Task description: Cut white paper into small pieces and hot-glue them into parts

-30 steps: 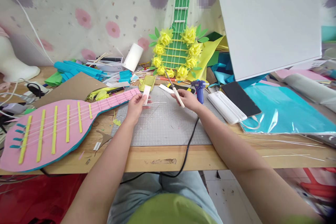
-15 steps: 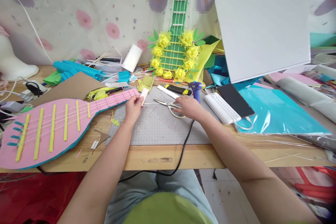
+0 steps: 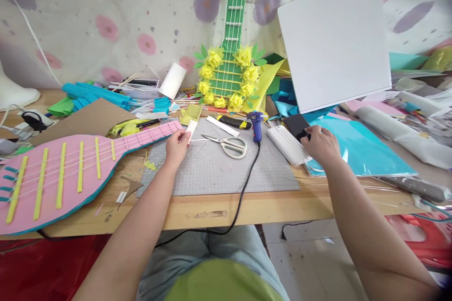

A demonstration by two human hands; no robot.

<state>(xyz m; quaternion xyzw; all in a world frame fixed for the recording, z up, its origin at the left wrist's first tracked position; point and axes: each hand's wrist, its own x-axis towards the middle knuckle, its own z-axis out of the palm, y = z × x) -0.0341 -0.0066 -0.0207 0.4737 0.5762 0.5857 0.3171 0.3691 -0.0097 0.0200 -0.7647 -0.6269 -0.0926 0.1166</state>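
My left hand (image 3: 177,147) pinches a small white strip (image 3: 191,129) at the left side of the grey cutting mat (image 3: 212,176). My right hand (image 3: 320,143) is over the near end of a dark flat rectangular object (image 3: 296,125), its fingers curled at the edge; whether they grip it is hard to tell. Left of that hand is a white flat device (image 3: 286,145). Scissors (image 3: 235,147) lie on the mat, with a second white strip (image 3: 221,126) behind them. A blue glue gun (image 3: 256,128) stands to their right, its black cord running over the table edge.
A pink paper guitar (image 3: 79,169) lies at the left. The green guitar (image 3: 228,77) with yellow flowers stands at the back. A large white board (image 3: 335,47) leans behind a blue plastic-wrapped sheet (image 3: 367,150). A black-and-yellow cutter (image 3: 233,122) lies behind the mat.
My right hand has moved from the scissors rightward to the dark object. The scissors now lie uncovered on the mat. My left hand still holds the white strip. The view has shifted slightly right.
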